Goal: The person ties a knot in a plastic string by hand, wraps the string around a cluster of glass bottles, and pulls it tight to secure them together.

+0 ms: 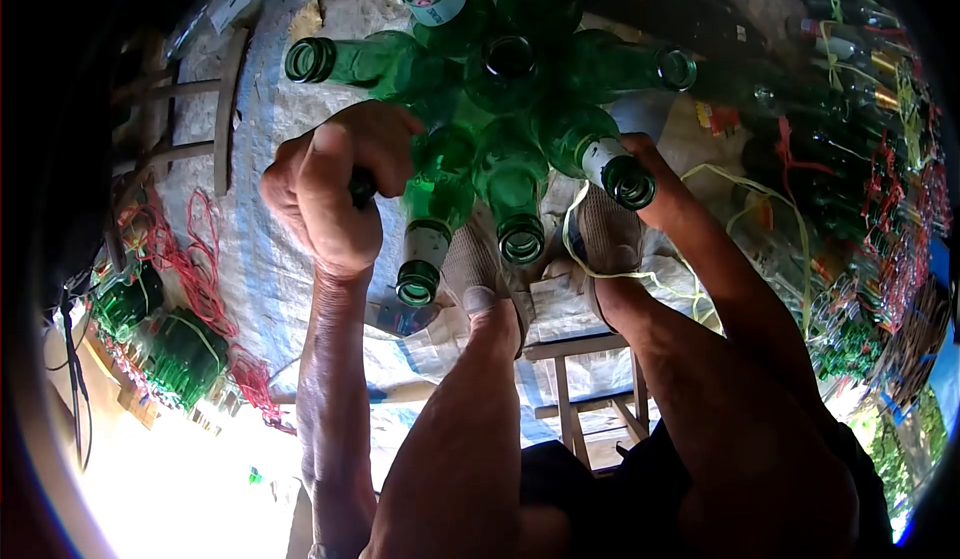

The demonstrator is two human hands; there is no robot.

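Several green glass bottles stand packed in a round cluster in front of my feet, with a central bottle [505, 79] ringed by others whose necks fan outward. My left hand [335, 184] is closed round the neck of a bottle at the cluster's left side; only its dark mouth [362, 187] shows in the fist. On the other side, my right hand [645, 164] reaches in behind a bottle with a white neck label [603, 162], and its fingers are mostly hidden. A pale yellow plastic string [640, 275] loops from between the bottles and my shoes towards the right.
Whitish woven sheeting [270, 89] covers the floor. Red string [195, 259] lies at left near bundled green bottles [185, 359]. Many tied bottles [860, 89] line the right side. A wooden frame [225, 109] lies at upper left; a wooden stool [570, 349] stands between my legs.
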